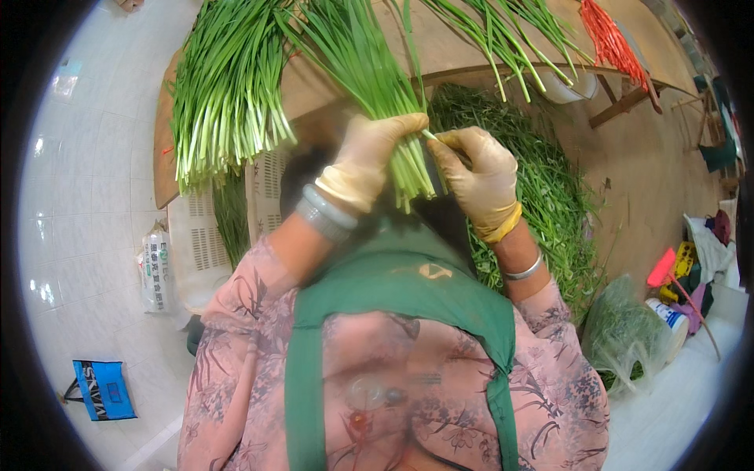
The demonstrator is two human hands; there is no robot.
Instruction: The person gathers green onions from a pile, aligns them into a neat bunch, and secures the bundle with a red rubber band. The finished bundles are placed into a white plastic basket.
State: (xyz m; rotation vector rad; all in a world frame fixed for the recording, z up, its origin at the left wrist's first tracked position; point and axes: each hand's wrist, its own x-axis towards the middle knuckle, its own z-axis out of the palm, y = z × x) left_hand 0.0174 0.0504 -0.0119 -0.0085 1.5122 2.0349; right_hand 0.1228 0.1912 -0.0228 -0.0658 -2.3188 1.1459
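My gloved left hand (pixel 368 150) is wrapped around a bunch of garlic chives (pixel 359 53), close to its pale stem ends, which hang down toward my lap. Just right of it, the thumb and forefinger of my gloved right hand (pixel 480 171) pinch a single chive stem (pixel 430 135) at the bunch's edge. A thick pile of chives (pixel 230 94) lies on the wooden table (pixel 453 53) to the left, stems overhanging the edge. Some loose chives (pixel 500 35) spread across the table's right part.
Red ties (pixel 612 41) hang over the table's right edge. A heap of green leaves and trimmings (pixel 542 176) covers the floor by my right arm, near a clear plastic bag (pixel 630 329) of greens. White plastic crates (pixel 203 235) stand at left. A blue bag (pixel 106 388) lies farther out.
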